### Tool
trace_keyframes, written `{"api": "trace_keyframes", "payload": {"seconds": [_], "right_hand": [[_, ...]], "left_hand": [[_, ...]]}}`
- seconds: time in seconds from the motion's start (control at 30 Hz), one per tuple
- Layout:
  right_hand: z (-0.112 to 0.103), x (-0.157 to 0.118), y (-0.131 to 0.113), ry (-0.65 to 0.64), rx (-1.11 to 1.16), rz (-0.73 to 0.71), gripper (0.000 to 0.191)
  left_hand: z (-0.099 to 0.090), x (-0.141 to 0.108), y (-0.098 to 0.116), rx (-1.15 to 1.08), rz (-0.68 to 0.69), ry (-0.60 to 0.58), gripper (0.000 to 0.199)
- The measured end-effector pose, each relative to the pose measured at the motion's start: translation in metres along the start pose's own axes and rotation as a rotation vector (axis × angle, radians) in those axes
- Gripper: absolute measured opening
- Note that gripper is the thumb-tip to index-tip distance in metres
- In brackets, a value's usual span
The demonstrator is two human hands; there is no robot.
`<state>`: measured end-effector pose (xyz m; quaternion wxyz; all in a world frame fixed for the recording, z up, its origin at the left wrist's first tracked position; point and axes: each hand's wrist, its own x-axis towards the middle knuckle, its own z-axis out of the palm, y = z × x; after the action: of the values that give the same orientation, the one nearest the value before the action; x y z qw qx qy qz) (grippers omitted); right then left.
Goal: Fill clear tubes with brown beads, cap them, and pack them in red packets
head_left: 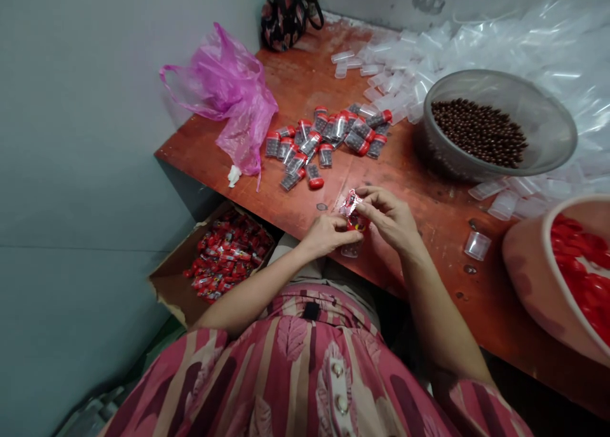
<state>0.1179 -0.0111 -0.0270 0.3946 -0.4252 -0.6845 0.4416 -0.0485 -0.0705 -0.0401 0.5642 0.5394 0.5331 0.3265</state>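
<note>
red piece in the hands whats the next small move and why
Probably pinch the clear wrapper closed around the red piece: the left hand and right hand both grip it over the table, and the cardboard box beside them holds similar red packets.

The right hand (388, 220) hides most of the red-and-clear packet (351, 203).

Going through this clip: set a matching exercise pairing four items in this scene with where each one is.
Items:
1. Clear plastic packet with red contents
2. Dark brown round beads
3. Glossy red caps
4. Small red wrapped packets

Places:
A. Brown cardboard box
B. Pink basin
C. Between left hand and right hand
D. Grey translucent bowl

Pairs: 1-C, 2-D, 3-B, 4-A
</note>
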Motion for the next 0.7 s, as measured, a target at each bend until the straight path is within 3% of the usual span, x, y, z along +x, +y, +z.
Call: {"api": "trace_keyframes", "payload": {"seconds": [0.1, 0.17, 0.23, 0.37, 0.43, 0.6, 0.7], "right_hand": [[0.002, 0.008, 0.002, 0.181, 0.067, 0.034, 0.023], [0.003, 0.007, 0.003, 0.275, 0.115, 0.036, 0.021], [0.003, 0.002, 0.002, 0.218, 0.105, 0.019, 0.020], [0.009, -0.003, -0.002, -0.037, -0.017, 0.012, 0.019], [0.014, -0.003, -0.001, 0.020, 0.009, 0.032, 0.024], [0.024, -0.016, 0.001, 0.435, 0.142, 0.116, 0.024], [0.030, -0.037, 0.000, 0.365, 0.191, 0.179, 0.029]], "left_hand": [[0.004, -0.005, -0.005, 0.057, -0.015, -0.047, 0.042], [0.004, -0.006, -0.009, 0.040, -0.031, 0.002, 0.043], [0.002, -0.005, -0.010, 0.032, -0.027, 0.052, 0.038], [-0.002, -0.001, -0.003, 0.106, 0.022, 0.045, 0.036], [-0.002, 0.000, -0.002, 0.071, 0.033, 0.046, 0.036], [-0.002, 0.002, -0.007, -0.213, -0.007, 0.144, 0.033], [-0.001, 0.005, -0.005, -0.603, -0.063, 0.228, 0.036]]}}
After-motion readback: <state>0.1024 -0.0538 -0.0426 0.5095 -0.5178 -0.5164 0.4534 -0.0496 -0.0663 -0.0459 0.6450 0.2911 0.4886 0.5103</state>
